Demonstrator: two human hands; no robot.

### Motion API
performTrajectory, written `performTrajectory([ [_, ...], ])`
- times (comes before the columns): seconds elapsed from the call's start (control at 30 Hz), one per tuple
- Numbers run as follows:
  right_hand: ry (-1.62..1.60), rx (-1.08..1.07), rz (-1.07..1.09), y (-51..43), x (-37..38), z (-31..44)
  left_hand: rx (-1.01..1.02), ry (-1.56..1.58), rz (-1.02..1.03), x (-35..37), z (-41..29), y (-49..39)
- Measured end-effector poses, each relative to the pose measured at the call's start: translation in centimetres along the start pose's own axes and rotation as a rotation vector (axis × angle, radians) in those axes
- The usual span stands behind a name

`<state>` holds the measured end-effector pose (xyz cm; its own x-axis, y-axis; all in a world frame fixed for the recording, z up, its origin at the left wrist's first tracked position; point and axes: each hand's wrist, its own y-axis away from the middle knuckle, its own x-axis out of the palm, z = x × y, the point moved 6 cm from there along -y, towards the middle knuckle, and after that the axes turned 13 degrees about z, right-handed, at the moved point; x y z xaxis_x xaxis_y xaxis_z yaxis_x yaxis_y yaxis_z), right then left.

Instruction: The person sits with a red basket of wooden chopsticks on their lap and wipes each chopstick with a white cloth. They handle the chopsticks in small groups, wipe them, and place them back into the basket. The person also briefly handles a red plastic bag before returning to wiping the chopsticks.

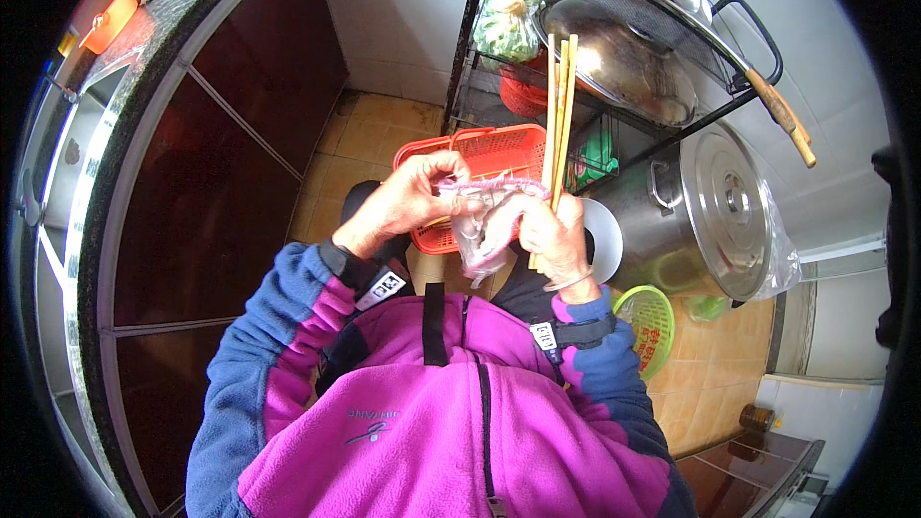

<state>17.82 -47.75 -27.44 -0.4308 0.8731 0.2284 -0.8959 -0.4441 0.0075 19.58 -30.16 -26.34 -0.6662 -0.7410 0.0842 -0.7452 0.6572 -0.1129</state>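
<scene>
A clear plastic bag with a pink rim (481, 226) hangs crumpled between my hands. My left hand (406, 194) pinches its upper left edge between thumb and fingers. Several long wooden chopsticks (560, 115) stand nearly upright in my right hand (557, 237), which also grips the right side of the bag. Below and beyond both hands sits a red plastic basket (504, 140) with perforated walls. More thin sticks lie in the basket, partly hidden by the bag and my hands.
Beyond is a black metal rack (460, 86) with a large metal lid (619, 57) and a bag of green vegetables (507, 21). A wooden handle (781, 115) juts out from it. On the right stand a steel stockpot (640, 208) and a green basket (651, 327); dark cabinets (194, 208) line the left.
</scene>
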Motion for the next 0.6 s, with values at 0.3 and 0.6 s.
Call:
performTrajectory([
  [0.3,-0.266,0.21,0.292,1.2,2.3,5.7,-0.034,0.116,0.359,0.0,-6.1,1.9],
  [0.6,-0.476,0.455,0.082,0.1,3.5,4.0,0.058,0.002,0.088,7.3,5.5,1.6],
])
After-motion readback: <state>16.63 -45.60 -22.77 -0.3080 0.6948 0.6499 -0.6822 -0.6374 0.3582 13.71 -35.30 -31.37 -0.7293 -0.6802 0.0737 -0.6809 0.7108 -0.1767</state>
